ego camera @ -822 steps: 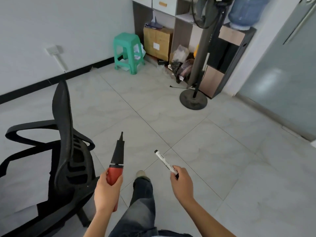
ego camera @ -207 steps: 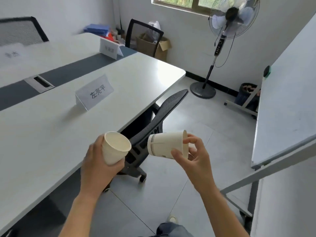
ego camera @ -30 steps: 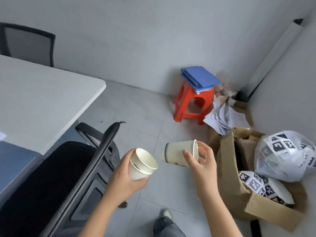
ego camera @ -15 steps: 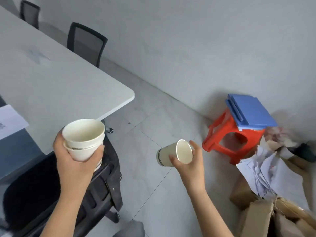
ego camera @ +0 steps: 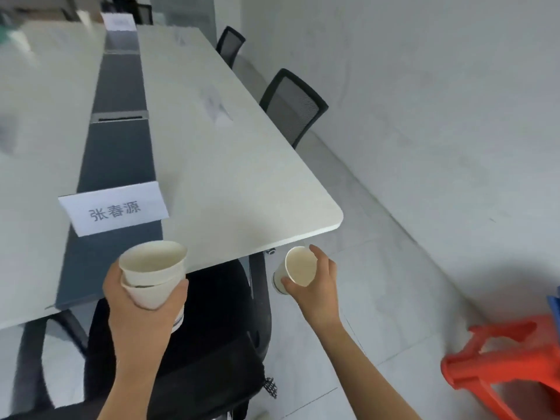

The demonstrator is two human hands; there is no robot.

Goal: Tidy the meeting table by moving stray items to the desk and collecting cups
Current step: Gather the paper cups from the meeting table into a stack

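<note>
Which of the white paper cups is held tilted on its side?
The single white paper cup in the right hand: its mouth faces the camera, while the nested cups in the left hand stand upright.

A white name card standing on the meeting table reads "张春源".

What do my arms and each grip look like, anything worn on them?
Both forearms are bare as far as the frame shows: no sleeves. The left grip and right grip are bare hands, with no gloves, rings, watch or wristband visible.
</note>
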